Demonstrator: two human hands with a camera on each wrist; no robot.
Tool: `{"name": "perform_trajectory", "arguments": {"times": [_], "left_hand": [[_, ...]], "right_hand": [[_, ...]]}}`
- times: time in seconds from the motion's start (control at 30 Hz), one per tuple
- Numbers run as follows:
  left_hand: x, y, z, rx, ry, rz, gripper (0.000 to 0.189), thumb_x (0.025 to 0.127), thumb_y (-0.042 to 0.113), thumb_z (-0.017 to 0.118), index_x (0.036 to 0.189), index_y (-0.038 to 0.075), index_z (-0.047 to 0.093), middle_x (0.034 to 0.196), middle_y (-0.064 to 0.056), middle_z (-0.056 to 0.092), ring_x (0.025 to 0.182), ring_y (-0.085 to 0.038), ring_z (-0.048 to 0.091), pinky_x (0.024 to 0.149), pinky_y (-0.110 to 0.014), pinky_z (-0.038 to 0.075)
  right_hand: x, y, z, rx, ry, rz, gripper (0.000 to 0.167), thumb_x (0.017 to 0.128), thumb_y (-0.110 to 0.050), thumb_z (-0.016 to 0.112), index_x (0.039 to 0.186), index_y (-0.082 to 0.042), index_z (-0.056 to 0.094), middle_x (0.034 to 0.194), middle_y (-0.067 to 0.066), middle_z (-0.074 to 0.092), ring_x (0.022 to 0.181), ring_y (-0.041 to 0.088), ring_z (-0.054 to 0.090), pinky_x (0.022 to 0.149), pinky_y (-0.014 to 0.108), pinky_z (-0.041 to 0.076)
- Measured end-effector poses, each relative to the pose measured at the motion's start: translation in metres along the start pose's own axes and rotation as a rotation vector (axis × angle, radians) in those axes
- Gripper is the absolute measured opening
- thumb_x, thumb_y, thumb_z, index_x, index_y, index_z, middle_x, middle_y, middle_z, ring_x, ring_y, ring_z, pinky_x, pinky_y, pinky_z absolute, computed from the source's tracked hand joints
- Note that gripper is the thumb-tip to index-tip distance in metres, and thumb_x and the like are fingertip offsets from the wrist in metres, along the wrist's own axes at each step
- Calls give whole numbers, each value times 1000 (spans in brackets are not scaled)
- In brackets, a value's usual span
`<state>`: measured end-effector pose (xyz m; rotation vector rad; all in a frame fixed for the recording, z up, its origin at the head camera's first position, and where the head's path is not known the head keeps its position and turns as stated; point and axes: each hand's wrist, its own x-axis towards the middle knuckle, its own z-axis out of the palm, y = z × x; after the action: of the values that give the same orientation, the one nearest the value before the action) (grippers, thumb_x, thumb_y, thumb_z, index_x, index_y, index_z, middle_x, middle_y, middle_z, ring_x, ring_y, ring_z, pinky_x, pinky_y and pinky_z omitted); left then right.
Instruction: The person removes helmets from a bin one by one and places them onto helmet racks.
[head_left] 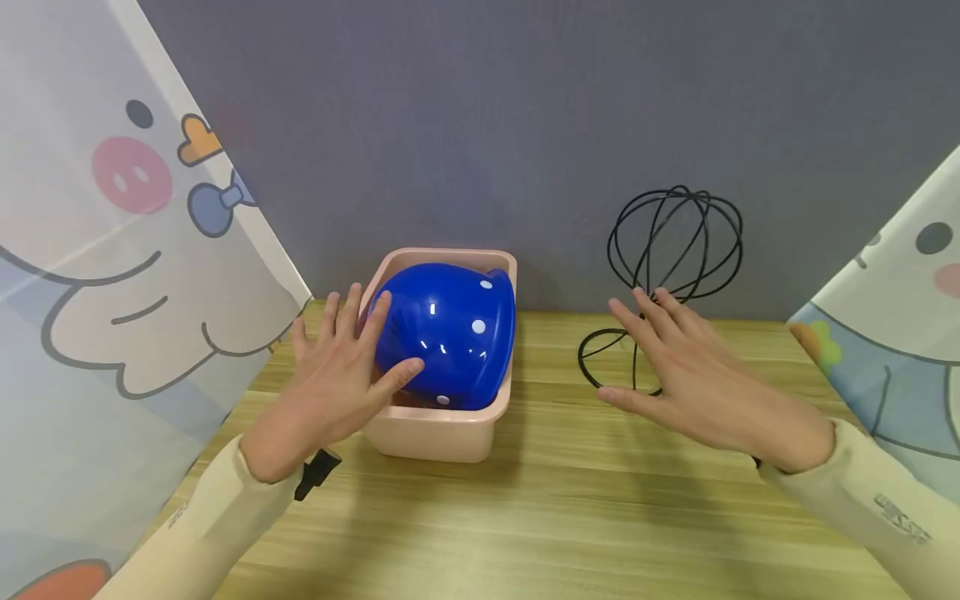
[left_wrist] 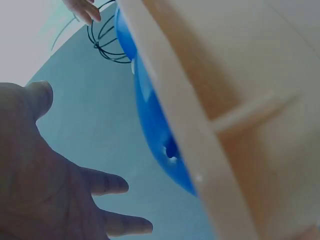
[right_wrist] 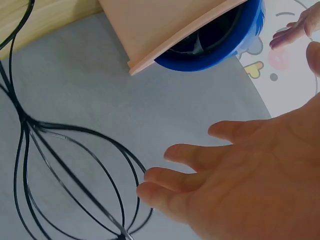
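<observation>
A shiny blue helmet point(head_left: 442, 333) with white round studs sits in a pink plastic bin point(head_left: 435, 437) on the table. My left hand point(head_left: 330, 375), fingers spread, is over the bin's left side and holds nothing. In the left wrist view, the blue shell point(left_wrist: 150, 110) bulges past the bin's rim point(left_wrist: 170, 100). To the right stands a black wire rack point(head_left: 675, 242) with a round cage top and a ring base. My right hand point(head_left: 690, 375) hovers in front of it, fingers extended, partly hiding its stem. Whether the fingertips touch the wire I cannot tell.
The wood-grain table point(head_left: 570, 517) runs back to a grey wall point(head_left: 555, 150). Cartoon-printed panels stand on the left point(head_left: 150, 333) and right point(head_left: 900, 333). A black strap piece point(head_left: 318, 473) hangs at my left wrist.
</observation>
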<state>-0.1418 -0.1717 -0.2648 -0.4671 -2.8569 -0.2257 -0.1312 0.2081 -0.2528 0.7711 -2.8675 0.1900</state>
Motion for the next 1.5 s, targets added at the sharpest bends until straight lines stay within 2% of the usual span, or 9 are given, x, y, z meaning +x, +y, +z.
{"name": "perform_trajectory", "arguments": {"times": [0.17,0.3,0.47,0.67,0.87,1.03,1.17,1.33,1.5], "left_hand": [[3,-11,5,-19,77,8,86,90,64,41,152,10,17,151,-25,16,136,-49,9,98,-74,6],[7,-24,11,-58,109,-16,85,91,63,42,152,11,17,150,-23,19,135,-47,13,97,-71,12],[11,-39,19,-107,80,-41,85,91,63,41,152,10,16,151,-22,20,134,-47,15,95,-72,13],[13,-52,28,-210,0,-50,86,92,61,43,153,12,9,153,-20,17,136,-46,15,100,-71,14],[14,-50,33,-327,-28,-97,102,83,67,53,153,17,-3,155,-16,13,136,-43,22,96,-68,27],[15,-47,38,-337,-16,-77,109,80,68,57,152,16,-5,154,-18,15,135,-43,24,96,-66,30],[16,-47,41,-339,7,-78,108,80,67,57,152,17,-6,154,-17,16,136,-42,23,96,-66,30],[16,-46,42,-326,-6,-81,110,79,69,57,152,15,-6,154,-17,16,137,-41,21,98,-65,29],[16,-43,44,-312,-39,-109,115,76,73,56,152,14,-7,153,-18,18,136,-42,22,96,-65,31]], "right_hand": [[14,-1,5,45,0,-13,91,87,-64,49,153,-20,5,156,12,6,141,35,0,106,62,13],[26,-1,10,110,9,-18,89,88,-64,48,153,-21,5,157,9,4,142,33,-1,106,63,13],[42,-3,19,175,21,-26,88,88,-64,48,153,-21,7,157,8,5,142,30,-2,106,63,13],[61,-14,30,236,17,-45,88,87,-66,47,153,-23,8,157,5,4,142,29,-1,104,65,15],[78,-39,35,319,16,-74,91,83,-71,48,153,-29,8,157,1,1,142,27,-3,100,69,19],[93,-53,39,336,66,-152,91,83,-70,49,153,-24,12,157,4,4,142,27,0,102,66,19],[106,-60,43,343,67,-178,92,84,-69,49,153,-20,14,157,7,6,141,31,5,104,62,21],[118,-65,50,357,45,-138,95,82,-72,49,152,-18,16,157,8,6,141,31,6,101,63,27],[122,-70,62,282,46,-116,99,80,-73,50,152,-14,18,156,13,10,142,32,1,105,62,20]]}}
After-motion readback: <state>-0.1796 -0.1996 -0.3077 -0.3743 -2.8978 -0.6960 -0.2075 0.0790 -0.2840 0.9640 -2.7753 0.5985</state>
